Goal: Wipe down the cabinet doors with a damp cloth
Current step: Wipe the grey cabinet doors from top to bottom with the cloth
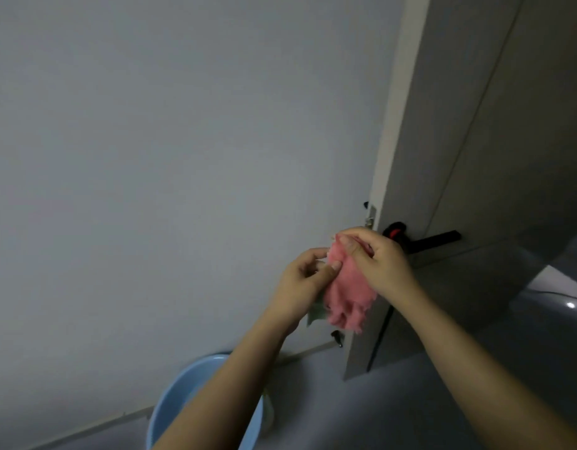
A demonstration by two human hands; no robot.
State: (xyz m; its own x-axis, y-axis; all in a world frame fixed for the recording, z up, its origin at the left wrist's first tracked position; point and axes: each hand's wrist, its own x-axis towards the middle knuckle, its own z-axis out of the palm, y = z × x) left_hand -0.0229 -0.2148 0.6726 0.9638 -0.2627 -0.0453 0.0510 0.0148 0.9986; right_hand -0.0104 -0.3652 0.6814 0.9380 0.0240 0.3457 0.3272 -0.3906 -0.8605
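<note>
Pink cloth (347, 287) held in the air between both hands, near the edge of the grey cabinet door (443, 157) at right, not touching it. Left hand (305, 280) pinching the cloth's upper left edge between thumb and fingers; right hand (375, 258) gripping the top from above, fingers curled round the fabric. Lower part of the cloth hanging loose and frayed. Pale green piece (315, 311) showing under the left hand; nature unclear. Blue basin (170, 407) on the floor below the left forearm. Risks as judged: drips from a wet cloth onto the floor beside the basin; loose fringe snagging on the black door handle (438, 239) or the latch hardware (370, 216); bunched cloth leaving streaks unless spread flat first.
</note>
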